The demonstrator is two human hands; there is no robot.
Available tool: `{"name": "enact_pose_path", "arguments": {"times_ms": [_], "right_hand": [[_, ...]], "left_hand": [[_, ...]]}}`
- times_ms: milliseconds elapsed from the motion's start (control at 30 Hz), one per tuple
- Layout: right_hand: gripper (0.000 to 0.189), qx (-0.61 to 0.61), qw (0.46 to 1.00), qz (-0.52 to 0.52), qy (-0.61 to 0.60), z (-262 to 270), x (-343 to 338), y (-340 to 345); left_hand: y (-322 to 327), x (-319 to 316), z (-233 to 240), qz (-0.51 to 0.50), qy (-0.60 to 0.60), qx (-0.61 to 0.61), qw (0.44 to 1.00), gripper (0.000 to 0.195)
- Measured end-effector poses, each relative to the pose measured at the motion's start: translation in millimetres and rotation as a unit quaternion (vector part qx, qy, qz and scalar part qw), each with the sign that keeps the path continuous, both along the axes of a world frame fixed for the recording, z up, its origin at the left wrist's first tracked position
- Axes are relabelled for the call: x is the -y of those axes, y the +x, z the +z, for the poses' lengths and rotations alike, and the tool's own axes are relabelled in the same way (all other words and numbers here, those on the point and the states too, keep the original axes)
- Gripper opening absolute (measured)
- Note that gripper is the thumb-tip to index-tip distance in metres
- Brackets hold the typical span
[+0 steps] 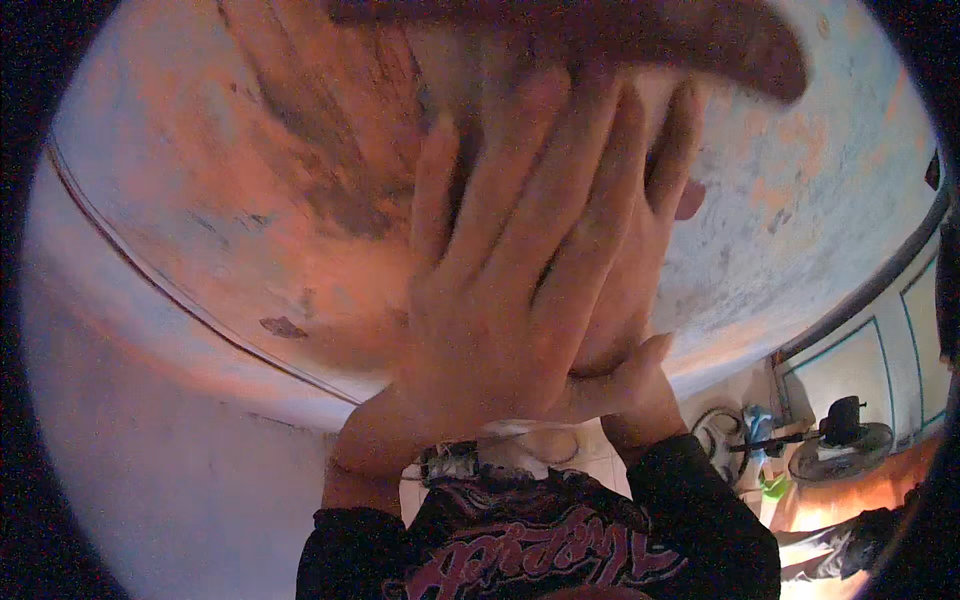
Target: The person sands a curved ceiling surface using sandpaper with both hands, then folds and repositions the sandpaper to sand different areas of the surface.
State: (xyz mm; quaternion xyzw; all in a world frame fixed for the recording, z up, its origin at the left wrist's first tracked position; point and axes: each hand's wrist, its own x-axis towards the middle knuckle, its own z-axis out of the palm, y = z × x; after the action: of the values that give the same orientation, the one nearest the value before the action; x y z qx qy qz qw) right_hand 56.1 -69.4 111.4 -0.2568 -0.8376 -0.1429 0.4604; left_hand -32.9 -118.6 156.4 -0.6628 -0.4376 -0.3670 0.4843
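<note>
My left hand is raised close to the camera, its back towards me and its fingers extended slightly apart. Just behind it is my right hand, overlapped and mostly hidden, so its grip does not show. The two hands appear to touch, and no object is visible in the left one. Across the top, a dark blurred shape lies very near the lens; what it is cannot be told. My black shirt, with pink lettering, fills the bottom.
A worn painted surface with orange patches and dark stains spreads behind my hands. A thin dark line crosses the left side. At lower right are a fan, a panelled door with teal trim, and dark cloth.
</note>
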Motion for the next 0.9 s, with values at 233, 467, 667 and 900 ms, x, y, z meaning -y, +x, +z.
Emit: {"name": "enact_pose_path", "arguments": {"times_ms": [233,467,667,900], "right_hand": [[0.038,0.033,0.999,0.035,-0.014,-0.6,6.0,-41.9],[0.039,0.007,1.000,0.007,-0.024,4.1,-7.3,14.2],[0.040,-0.002,1.000,0.012,-0.014,4.1,-22.9,31.7],[0.041,0.020,1.000,0.004,-0.024,-1.7,3.4,26.5]], "left_hand": [[-38.8,8.0,-37.3,-0.017,-0.132,0.068,0.989,0.083],[10.5,11.1,-18.5,0.034,-0.070,-0.025,0.997,0.084],[25.7,0.3,13.2,0.035,-0.078,0.032,0.996,0.083],[32.5,38.1,-30.6,0.039,-0.235,0.077,0.968,0.081]]}}
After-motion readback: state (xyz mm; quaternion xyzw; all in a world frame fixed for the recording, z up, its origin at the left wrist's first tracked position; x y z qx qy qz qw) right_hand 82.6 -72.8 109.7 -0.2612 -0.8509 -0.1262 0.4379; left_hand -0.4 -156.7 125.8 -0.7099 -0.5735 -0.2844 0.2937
